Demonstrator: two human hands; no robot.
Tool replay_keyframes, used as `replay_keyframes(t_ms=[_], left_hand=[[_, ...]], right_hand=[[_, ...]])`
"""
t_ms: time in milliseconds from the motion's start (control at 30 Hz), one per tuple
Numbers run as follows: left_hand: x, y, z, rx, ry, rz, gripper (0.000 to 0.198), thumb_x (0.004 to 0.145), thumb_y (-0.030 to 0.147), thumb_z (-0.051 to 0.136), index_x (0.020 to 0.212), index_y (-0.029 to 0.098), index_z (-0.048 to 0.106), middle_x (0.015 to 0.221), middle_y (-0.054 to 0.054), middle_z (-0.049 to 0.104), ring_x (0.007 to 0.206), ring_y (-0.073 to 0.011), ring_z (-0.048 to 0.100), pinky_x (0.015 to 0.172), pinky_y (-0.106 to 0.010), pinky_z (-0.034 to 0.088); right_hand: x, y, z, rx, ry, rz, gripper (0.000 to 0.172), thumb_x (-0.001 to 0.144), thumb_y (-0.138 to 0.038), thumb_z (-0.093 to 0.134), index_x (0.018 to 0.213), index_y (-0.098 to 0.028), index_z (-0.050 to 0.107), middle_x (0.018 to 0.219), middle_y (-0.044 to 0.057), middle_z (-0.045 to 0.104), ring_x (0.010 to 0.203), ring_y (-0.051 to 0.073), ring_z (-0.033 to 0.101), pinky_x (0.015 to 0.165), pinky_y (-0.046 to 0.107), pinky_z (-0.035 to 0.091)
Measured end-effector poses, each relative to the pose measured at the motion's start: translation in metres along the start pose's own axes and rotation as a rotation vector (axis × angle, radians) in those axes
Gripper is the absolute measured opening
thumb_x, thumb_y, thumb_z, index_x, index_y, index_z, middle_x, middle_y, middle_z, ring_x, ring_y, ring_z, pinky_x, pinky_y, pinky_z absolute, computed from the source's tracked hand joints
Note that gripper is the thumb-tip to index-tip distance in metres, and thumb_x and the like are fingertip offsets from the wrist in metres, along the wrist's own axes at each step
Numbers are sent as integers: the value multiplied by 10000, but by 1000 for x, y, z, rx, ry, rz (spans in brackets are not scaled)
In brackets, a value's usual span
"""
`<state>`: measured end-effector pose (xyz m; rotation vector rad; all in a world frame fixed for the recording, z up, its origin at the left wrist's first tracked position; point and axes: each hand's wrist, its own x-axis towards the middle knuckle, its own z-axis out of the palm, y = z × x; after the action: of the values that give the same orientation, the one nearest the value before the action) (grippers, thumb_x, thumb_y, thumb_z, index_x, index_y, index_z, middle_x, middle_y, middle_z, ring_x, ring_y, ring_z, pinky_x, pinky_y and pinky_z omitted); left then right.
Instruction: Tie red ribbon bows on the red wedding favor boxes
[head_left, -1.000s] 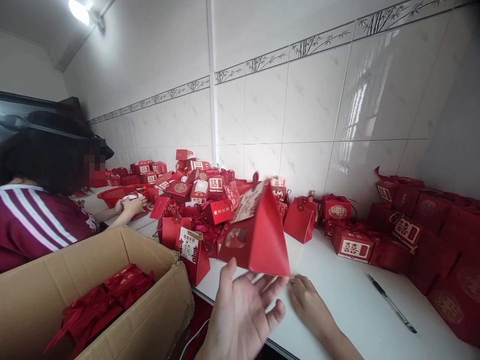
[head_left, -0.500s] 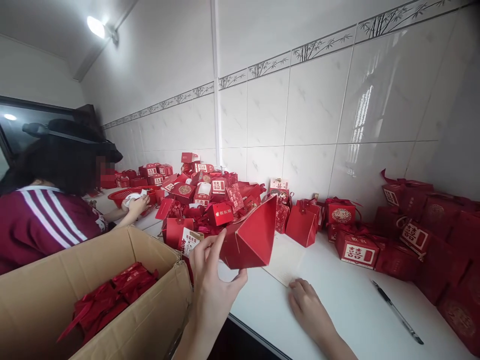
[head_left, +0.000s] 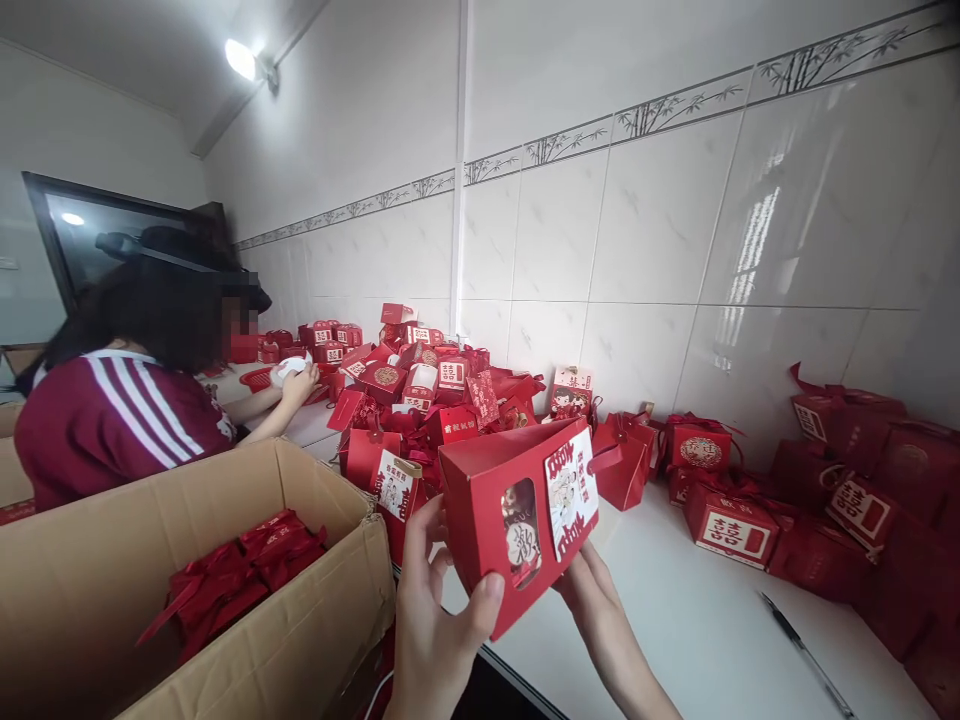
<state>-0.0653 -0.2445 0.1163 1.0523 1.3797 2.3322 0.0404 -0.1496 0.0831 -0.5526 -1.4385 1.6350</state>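
Red box (head_left: 491,530) in the left fingers (head_left: 487,592) shows 歡 through its window (head_left: 521,535).

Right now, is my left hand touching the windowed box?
Touching. The head view shows your left hand gripping the windowed box, thumb on its lower front.
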Motion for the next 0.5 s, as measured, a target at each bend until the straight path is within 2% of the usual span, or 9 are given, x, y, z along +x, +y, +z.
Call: replay_keyframes(t_ms=[67,133,200,367,500], left_hand=[[-2,3,-3,-11,52,0,622,577,397,735,1128,218,509,1065,-78,595,963,-254,568,779,-292,479],[0,6,-9,-13,56,-19,631,579,414,735,1133,220,503,1077,-77,595,961,-254,575,778,-292,483],[6,7,-17,-45,41,-57,609,614,456,709,1134,216,501,1058,-73,606,945,-254,587,760,-297,494],[20,-7,-44,-195,89,-224,561,708,514,617,1170,217,504,1107,-65,616,1062,-285,555,839,-341,489],[20,-27,-68,-282,153,-344,639,664,568,629,1189,221,522,1094,-67,642,1137,-319,514,901,-382,471]], right_hand=[[2,-3,4,123,-98,-21,455,777,-515,535,1151,-256,549,1277,77,549,1109,297,540,891,428,479],[6,-2,6,245,-181,-72,457,739,-525,549,1105,-253,580,1242,86,574,1071,319,564,836,439,506],[10,0,10,284,-196,-92,423,756,-540,540,1057,-248,603,1172,96,618,1005,315,604,801,443,520],[16,-14,33,34,-137,-106,352,832,-488,528,1023,-207,617,1011,99,675,888,275,647,796,426,524],[25,-42,53,-172,-199,-201,305,812,-473,572,955,-214,646,957,78,684,886,241,635,773,341,532]])
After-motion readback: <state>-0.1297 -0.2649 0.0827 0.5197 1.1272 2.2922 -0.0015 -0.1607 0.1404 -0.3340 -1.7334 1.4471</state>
